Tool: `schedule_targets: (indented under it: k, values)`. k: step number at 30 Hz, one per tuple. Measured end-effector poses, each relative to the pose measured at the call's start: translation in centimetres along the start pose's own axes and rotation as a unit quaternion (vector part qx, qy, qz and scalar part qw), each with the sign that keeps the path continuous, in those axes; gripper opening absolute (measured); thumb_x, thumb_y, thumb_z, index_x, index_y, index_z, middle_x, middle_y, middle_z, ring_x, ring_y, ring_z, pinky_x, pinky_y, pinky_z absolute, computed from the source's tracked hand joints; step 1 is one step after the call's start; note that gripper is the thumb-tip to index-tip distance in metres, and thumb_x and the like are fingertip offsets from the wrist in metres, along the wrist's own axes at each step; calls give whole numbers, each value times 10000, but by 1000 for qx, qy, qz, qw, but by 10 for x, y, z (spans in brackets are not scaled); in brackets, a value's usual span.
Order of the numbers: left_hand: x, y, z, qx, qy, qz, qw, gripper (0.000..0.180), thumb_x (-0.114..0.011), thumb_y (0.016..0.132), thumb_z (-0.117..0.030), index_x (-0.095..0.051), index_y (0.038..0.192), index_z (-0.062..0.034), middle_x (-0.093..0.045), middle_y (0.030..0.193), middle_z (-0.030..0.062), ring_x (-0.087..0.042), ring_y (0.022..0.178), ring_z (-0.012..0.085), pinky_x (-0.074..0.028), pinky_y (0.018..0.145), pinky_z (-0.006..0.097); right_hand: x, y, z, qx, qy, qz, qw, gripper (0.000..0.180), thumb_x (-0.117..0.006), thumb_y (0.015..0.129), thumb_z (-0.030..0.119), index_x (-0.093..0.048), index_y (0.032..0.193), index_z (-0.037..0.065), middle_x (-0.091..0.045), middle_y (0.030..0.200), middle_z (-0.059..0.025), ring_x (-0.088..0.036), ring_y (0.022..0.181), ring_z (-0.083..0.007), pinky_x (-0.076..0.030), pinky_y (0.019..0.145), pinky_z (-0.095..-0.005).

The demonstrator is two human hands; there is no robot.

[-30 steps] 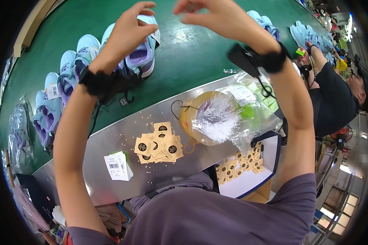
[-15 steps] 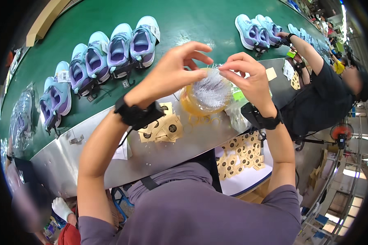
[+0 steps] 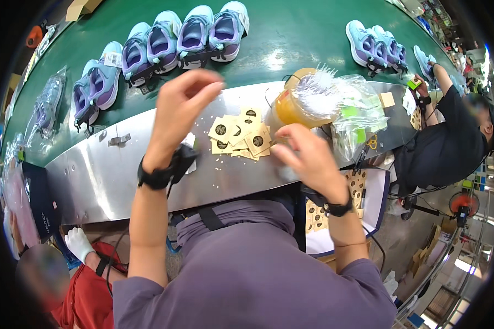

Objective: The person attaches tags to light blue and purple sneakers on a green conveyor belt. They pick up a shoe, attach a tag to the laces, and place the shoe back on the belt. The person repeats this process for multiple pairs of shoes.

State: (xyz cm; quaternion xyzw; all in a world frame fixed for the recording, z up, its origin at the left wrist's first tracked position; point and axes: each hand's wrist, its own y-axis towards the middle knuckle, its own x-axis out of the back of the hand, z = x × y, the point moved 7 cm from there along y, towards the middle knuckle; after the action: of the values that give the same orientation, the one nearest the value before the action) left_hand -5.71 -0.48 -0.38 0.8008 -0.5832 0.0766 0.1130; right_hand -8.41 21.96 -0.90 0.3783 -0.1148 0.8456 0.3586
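My left hand (image 3: 184, 107) is raised over the metal ledge (image 3: 101, 172), in front of the shoes. Its thumb and fingertips come together in a pinch; whatever they may hold is too small to see. Low over the ledge, my right hand (image 3: 313, 159) is slightly blurred, thumb and bent forefinger apart, with nothing visible between them. Just left of it lies a loose pile of beige cards (image 3: 239, 134) with dark round prints. Beyond it a tilted yellowish tub (image 3: 291, 109) is topped by a bundle of clear thin plastic strands (image 3: 315, 93).
Light-blue shoes with purple linings (image 3: 195, 38) stand in a row on the green table (image 3: 291, 33). Clear plastic bags (image 3: 359, 104) lie right of the tub. A white-lined box (image 3: 373, 203) holds more cards. Co-workers sit at right, in a black shirt (image 3: 439, 142), and lower left.
My hands have parted from the strand bundle: the left moved left, the right came down nearer the cards. The whole view has shifted, too.
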Motion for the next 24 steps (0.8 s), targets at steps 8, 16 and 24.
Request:
schedule_targets:
  k: [8, 16, 24]
  values:
    - [67, -85, 73, 163, 312, -115, 929, 409, -690, 794, -373, -563, 667, -6, -571, 621, 68, -497, 538, 219, -400, 520, 324, -57, -5, -54, -116, -42, -82, 989, 251, -709, 770, 249, -570, 812, 44, -568, 669, -80, -553, 558, -244, -443, 540, -363]
    - [72, -103, 115, 247, 190, -79, 947, 275, -720, 750, -257, -623, 763, 0, -600, 682, 51, -536, 599, 128, -419, 551, 269, -64, -16, -85, -230, 188, -22, 955, 242, -669, 827, 177, -581, 704, -12, -375, 555, 42, -320, 534, -60, -278, 479, -253]
    - [62, -94, 70, 199, -94, -41, 974, 82, -664, 825, -74, -639, 819, 3, -646, 813, 32, -587, 722, 77, -456, 657, 204, -62, -17, -74, -269, 401, -6, 876, 167, -700, 813, 131, -641, 717, 9, -509, 595, 72, -411, 548, -10, -301, 492, -186]
